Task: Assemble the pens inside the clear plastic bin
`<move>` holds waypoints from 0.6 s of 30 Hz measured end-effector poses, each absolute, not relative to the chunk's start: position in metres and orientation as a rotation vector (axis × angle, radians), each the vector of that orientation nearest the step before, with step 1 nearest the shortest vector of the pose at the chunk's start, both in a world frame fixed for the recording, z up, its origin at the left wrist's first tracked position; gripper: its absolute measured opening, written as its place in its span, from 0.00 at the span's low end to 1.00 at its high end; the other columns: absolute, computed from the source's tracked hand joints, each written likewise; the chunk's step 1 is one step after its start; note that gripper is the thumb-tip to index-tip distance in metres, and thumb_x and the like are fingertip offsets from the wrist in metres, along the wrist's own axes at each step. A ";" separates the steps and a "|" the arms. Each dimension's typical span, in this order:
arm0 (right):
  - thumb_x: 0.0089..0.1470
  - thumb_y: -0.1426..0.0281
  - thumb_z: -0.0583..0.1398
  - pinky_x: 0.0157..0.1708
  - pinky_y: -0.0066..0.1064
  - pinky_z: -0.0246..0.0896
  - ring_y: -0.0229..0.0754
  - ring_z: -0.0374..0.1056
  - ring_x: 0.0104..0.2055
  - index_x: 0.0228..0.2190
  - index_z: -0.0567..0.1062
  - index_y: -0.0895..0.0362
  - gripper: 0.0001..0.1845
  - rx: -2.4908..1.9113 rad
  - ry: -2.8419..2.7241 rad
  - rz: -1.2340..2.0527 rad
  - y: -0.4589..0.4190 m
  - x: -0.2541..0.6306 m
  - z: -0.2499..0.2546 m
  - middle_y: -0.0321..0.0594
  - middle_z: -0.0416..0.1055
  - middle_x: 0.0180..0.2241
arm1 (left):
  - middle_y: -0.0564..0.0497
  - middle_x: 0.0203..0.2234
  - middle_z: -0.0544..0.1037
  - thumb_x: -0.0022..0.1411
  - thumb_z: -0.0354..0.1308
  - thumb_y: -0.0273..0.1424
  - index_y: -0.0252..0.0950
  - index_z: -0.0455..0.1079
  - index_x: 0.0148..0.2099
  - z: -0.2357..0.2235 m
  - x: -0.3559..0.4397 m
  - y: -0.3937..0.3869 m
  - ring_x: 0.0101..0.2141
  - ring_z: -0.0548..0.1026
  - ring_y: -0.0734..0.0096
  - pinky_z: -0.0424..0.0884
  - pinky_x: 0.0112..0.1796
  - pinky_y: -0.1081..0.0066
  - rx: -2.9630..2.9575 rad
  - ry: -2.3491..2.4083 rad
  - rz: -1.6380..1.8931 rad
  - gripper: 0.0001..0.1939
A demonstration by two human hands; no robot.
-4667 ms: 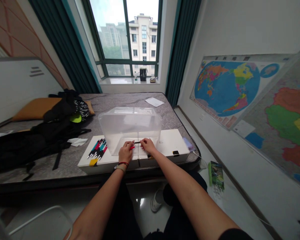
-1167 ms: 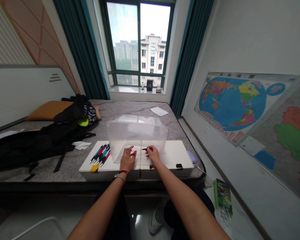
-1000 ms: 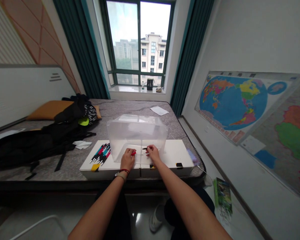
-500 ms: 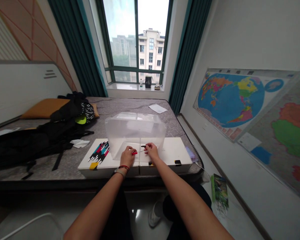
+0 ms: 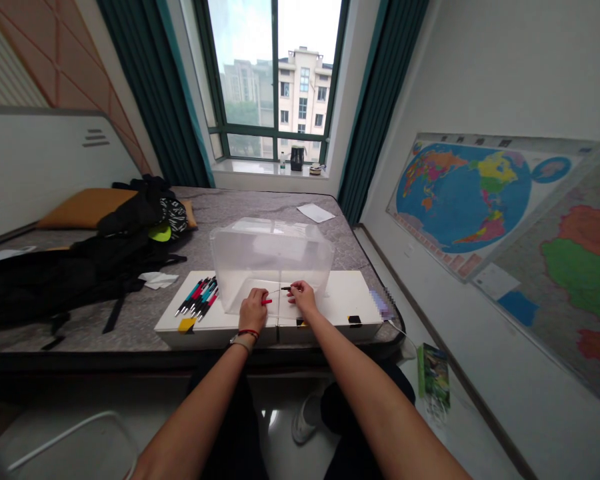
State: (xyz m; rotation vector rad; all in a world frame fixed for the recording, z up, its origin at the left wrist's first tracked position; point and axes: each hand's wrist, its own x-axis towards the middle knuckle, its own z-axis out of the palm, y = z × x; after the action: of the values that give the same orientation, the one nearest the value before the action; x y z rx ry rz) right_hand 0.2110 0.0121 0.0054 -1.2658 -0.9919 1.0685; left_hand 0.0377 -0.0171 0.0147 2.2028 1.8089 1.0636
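Note:
My left hand [image 5: 253,309] is closed on the red end of a pen [image 5: 267,301]. My right hand [image 5: 303,297] pinches a small black pen part [image 5: 285,288], and a thin rod runs between the two pieces. Both hands rest on white boxes [image 5: 347,300] at the near edge of a grey bed. A clear plastic bin [image 5: 271,257] stands just behind the hands. To the left of the bin lies a row of several coloured pens [image 5: 199,297].
Black bags and clothing [image 5: 75,267] and an orange pillow [image 5: 80,208] cover the bed's left side. A paper sheet [image 5: 316,213] lies near the far edge, a white tissue [image 5: 155,280] left of the pens. A green packet [image 5: 433,373] is on the floor at right.
The pen, held as one piece between both hands 4.7 s ago, has since come apart into a red end and a black end. Half a second on, the hands stay put; the view shifted slightly.

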 end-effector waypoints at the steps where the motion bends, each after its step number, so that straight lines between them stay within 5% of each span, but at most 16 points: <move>1: 0.47 0.69 0.60 0.20 0.26 0.69 0.38 0.71 0.27 0.30 0.69 0.57 0.06 -1.267 -0.998 1.064 0.012 0.211 0.006 0.35 0.69 0.26 | 0.46 0.41 0.74 0.67 0.45 0.31 0.38 0.69 0.45 0.015 0.038 -0.017 0.41 0.73 0.65 0.65 0.43 0.68 2.204 1.809 1.063 0.12; 18: 0.43 0.64 0.66 0.25 0.27 0.66 0.36 0.70 0.23 0.29 0.75 0.57 0.11 -1.238 -1.337 1.071 0.012 0.212 -0.004 0.37 0.74 0.24 | 0.50 0.42 0.78 0.66 0.49 0.31 0.41 0.74 0.45 0.015 0.032 -0.020 0.40 0.75 0.68 0.65 0.40 0.70 2.365 1.643 0.972 0.13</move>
State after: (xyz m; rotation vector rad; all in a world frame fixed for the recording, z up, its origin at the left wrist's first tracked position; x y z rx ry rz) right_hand 0.2118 0.0120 -0.0042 -1.2385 -1.3373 1.0708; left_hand 0.0321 -0.0203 0.0145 2.3646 1.6425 0.9717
